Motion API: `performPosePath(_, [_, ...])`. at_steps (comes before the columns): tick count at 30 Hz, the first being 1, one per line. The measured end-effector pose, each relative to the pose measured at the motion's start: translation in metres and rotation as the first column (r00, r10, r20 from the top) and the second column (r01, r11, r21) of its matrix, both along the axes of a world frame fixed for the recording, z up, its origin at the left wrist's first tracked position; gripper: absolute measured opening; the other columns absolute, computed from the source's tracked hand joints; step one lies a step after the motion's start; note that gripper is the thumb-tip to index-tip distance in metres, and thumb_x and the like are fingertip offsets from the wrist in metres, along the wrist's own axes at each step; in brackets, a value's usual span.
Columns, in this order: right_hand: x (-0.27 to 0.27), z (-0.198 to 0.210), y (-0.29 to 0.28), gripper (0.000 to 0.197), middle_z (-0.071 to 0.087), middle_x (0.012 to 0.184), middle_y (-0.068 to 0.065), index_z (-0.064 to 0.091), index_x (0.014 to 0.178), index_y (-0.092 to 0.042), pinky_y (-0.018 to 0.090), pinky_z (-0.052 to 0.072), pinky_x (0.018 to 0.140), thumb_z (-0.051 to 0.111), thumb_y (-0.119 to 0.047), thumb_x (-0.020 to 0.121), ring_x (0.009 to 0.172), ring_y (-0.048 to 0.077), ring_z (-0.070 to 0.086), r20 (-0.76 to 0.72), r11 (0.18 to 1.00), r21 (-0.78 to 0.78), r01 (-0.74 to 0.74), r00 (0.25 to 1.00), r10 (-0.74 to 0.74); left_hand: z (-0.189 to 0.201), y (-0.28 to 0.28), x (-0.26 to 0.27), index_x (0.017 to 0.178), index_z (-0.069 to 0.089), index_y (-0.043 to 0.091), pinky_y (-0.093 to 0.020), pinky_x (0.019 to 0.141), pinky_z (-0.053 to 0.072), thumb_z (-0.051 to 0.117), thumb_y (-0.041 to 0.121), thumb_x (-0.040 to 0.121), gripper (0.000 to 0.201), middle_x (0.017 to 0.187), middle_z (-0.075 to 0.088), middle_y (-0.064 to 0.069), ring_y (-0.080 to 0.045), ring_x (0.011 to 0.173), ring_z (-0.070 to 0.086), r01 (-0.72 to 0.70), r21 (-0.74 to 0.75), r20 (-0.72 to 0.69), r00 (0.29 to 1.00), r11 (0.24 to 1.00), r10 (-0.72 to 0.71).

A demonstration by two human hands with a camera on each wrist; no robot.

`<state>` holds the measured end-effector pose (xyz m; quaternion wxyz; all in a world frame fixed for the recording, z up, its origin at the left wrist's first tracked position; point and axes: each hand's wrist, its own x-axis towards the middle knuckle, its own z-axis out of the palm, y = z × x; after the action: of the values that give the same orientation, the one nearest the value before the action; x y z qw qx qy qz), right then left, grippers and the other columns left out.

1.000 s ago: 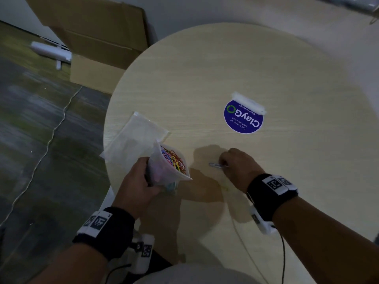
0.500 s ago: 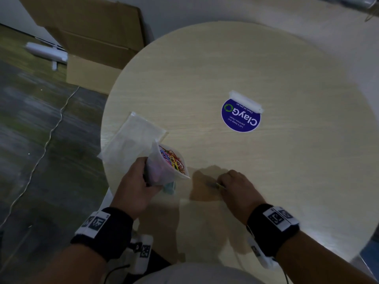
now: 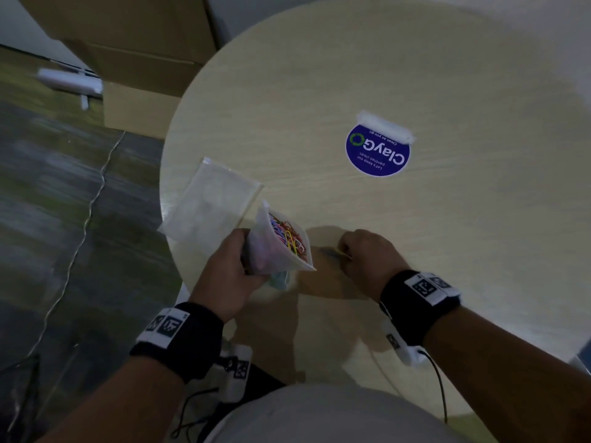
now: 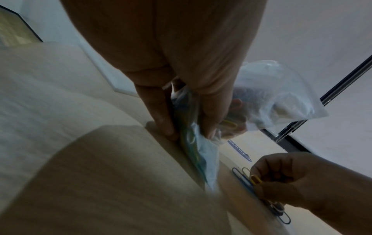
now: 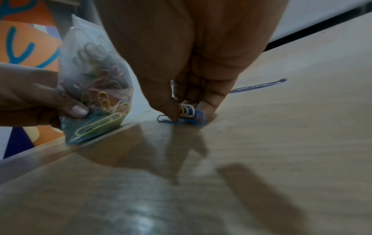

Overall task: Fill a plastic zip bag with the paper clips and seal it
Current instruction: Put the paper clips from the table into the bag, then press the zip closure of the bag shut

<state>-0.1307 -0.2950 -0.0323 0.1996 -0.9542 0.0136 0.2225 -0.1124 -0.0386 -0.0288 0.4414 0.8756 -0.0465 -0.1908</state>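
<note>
My left hand (image 3: 236, 270) grips a clear zip bag (image 3: 281, 243) upright at the near left edge of the round table (image 3: 415, 235); its mouth gapes open and several coloured paper clips (image 5: 100, 98) lie inside. Just right of the bag, my right hand (image 3: 355, 251) is curled down on the tabletop and pinches a few loose clips (image 5: 186, 115), blue, white and yellow, against the wood. The left wrist view shows the thumb and fingers (image 4: 213, 114) squeezing the bag's lower half, with my right hand (image 4: 259, 179) holding clips beside it.
A second, flat clear bag (image 3: 208, 199) lies on the table's left rim behind the held one. A round blue sticker (image 3: 379, 153) with white tape sits mid-table. Cardboard boxes (image 3: 134, 59) and a cable (image 3: 80, 238) are on the floor to the left.
My right hand has slid toward me and leftward along the table, closer to the bag, dragging the clips with it. The left hand keeps the bag in the same place.
</note>
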Motion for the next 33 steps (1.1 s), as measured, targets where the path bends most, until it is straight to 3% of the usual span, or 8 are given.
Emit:
performPosePath(9, [0.011,0.056,-0.023,0.007,0.071,0.074,-0.001,0.071,0.08,-0.018,0.021,0.039,0.059,0.072,-0.018,0.073,0.069,0.015,0.061,0.124,0.885,0.296,0.359,0.904,-0.409,-0.002,-0.001,-0.004,0.107,0.048,0.041,-0.026,0.075,0.053,0.088,0.009,0.069,0.064,0.111,0.066,0.007,-0.015,0.097,0.066,-0.005,0.016,-0.001,1.0,1.0,0.005])
performPosePath(14, [0.017,0.102,0.011,0.007,0.067,0.064,-0.008,0.068,0.074,-0.025,0.01,0.039,0.056,0.074,-0.022,0.072,0.058,0.004,0.058,0.136,0.902,0.387,0.192,0.956,-0.262,0.001,-0.006,-0.006,0.108,0.047,0.037,-0.017,0.069,0.047,0.084,0.006,0.071,0.061,0.108,0.062,0.008,-0.015,0.096,0.063,0.011,0.035,-0.006,1.0,0.999,-0.01])
performPosePath(18, [0.021,0.104,0.042,0.009,0.073,0.079,-0.003,0.072,0.083,-0.021,0.025,0.046,0.07,0.069,-0.023,0.074,0.076,0.013,0.063,0.19,0.948,0.314,0.06,0.974,-0.124,0.004,-0.012,-0.005,0.104,0.047,0.039,-0.02,0.072,0.046,0.083,0.005,0.07,0.06,0.103,0.06,0.01,-0.012,0.092,0.06,-0.001,0.05,0.008,1.0,0.999,0.001])
performPosePath(21, [0.021,0.106,0.047,0.018,0.075,0.091,0.001,0.075,0.096,-0.021,0.029,0.045,0.076,0.065,-0.027,0.081,0.087,0.018,0.065,0.204,0.96,0.278,-0.028,0.979,-0.031,0.006,-0.016,-0.005,0.093,0.045,0.046,-0.009,0.066,0.041,0.081,0.003,0.072,0.06,0.094,0.056,0.021,0.004,0.083,0.057,0.003,0.047,0.026,1.0,0.999,-0.005])
performPosePath(24, [0.017,0.111,0.039,0.017,0.076,0.094,-0.005,0.076,0.098,-0.023,0.017,0.046,0.077,0.067,-0.024,0.083,0.083,0.003,0.066,0.233,0.916,0.397,0.065,0.958,-0.169,0.003,-0.016,-0.004,0.097,0.046,0.044,-0.007,0.069,0.042,0.082,0.006,0.071,0.059,0.095,0.057,0.021,0.001,0.085,0.058,-0.004,0.04,0.021,1.0,0.999,0.003])
performPosePath(27, [0.012,0.104,0.026,0.018,0.073,0.082,-0.011,0.073,0.093,-0.028,0.009,0.045,0.069,0.074,-0.037,0.077,0.071,-0.004,0.064,0.193,0.849,0.482,0.216,0.919,-0.344,-0.001,-0.018,-0.005,0.103,0.05,0.034,-0.021,0.075,0.049,0.084,0.011,0.069,0.053,0.101,0.06,0.012,-0.009,0.093,0.06,-0.038,0.014,0.012,0.999,0.999,0.038])
performPosePath(30, [0.005,0.088,0.02,0.032,0.069,0.083,-0.008,0.067,0.097,-0.028,0.024,0.05,0.07,0.076,-0.045,0.072,0.073,0.007,0.066,0.096,0.914,0.359,0.19,0.966,-0.238,-0.001,-0.029,-0.005,0.106,0.047,0.025,-0.03,0.079,0.052,0.082,0.011,0.072,0.051,0.103,0.058,0.008,-0.015,0.097,0.062,-0.049,-0.025,-0.012,0.999,0.998,0.049])
performPosePath(33, [0.003,0.079,0.014,0.009,0.07,0.078,-0.002,0.073,0.089,-0.022,0.034,0.05,0.072,0.068,-0.026,0.082,0.077,0.019,0.066,0.145,0.945,0.292,0.149,0.969,-0.198,0.011,-0.04,0.002,0.113,0.046,0.025,-0.022,0.074,0.051,0.082,0.027,0.075,0.052,0.109,0.059,0.008,-0.007,0.093,0.062,0.063,-0.043,-0.113,0.991,0.997,-0.067])
